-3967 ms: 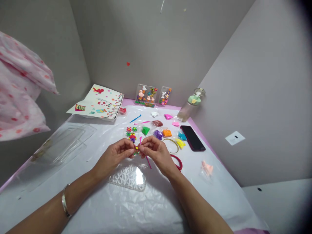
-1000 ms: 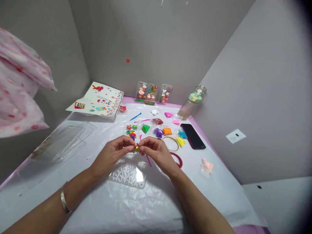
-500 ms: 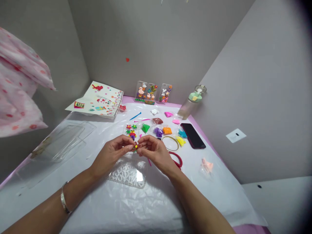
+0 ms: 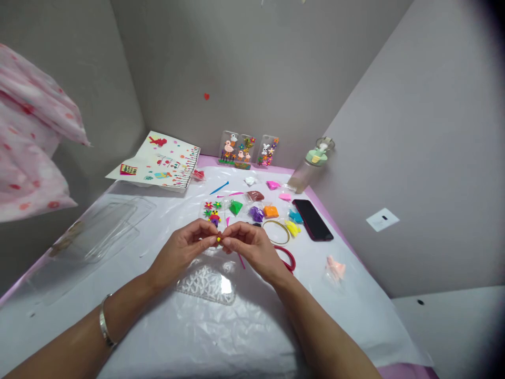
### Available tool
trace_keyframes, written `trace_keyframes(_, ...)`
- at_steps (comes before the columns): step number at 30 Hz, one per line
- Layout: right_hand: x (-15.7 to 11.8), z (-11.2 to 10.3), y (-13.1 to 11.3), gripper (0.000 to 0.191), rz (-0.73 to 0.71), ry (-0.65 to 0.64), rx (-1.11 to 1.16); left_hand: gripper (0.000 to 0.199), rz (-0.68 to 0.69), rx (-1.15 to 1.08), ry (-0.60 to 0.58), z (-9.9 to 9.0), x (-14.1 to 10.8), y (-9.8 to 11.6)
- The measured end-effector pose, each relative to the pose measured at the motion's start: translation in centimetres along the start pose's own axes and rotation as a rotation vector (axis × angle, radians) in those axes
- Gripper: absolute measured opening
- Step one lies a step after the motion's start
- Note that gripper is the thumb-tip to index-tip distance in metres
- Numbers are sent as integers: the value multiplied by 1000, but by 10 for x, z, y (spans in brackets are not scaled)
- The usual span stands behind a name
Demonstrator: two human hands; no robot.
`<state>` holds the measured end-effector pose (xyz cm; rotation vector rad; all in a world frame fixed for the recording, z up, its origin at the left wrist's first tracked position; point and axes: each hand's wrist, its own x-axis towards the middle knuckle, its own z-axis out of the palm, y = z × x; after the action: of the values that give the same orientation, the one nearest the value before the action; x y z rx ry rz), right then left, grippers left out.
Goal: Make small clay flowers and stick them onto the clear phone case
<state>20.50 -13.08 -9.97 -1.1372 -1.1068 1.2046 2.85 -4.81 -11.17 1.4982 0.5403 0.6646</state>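
Left hand (image 4: 189,241) and right hand (image 4: 250,242) meet over the middle of the tabletop (image 4: 252,321), both pinching a small clay piece (image 4: 219,239) with a yellow spot, thumb and fingertips at either side. Fingers hide most of its shape. Just beyond the hands, clay figure (image 4: 214,218) lies below red flower (image 4: 209,205). On the near side, textured clear case (image 4: 205,281) lies flat, partly under the left hand's side.

Green clay (image 4: 235,207), purple clay (image 4: 256,213), orange clay (image 4: 271,211) and yellow clay (image 4: 292,228) sit beyond the right hand. Gold ring (image 4: 289,235) lies near the yellow clay; red handle (image 4: 292,259) is beside the right hand, partly hidden. Phone (image 4: 313,220) lies near the right edge, peach clay (image 4: 335,267) closer to the near right corner.

Far edge: three decorated cases (image 4: 229,148) stand upright. Far right corner: bottle (image 4: 307,171). Far left corner: decorated paper (image 4: 158,163), open. Clear covers (image 4: 106,231) overlap by the left edge. Blue tool (image 4: 219,188) lies toward the far edge, left of white clay (image 4: 250,181).
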Motion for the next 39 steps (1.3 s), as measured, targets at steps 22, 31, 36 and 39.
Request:
trace_keyframes(22,1,8,2,13,-23,114,-18,38,-44,-96,-11,3,1,-8)
trace_keyframes(31,2,6,2,14,-36,105,34,25,-28,-64,52,1,1,-8)
trace_keyframes(36,3,6,5,15,-24,98,39,23,10,-13,80,4,0,-4)
trace_keyframes(39,3,6,5,16,-9,90,50,24,34,30,116,6,-2,-3)
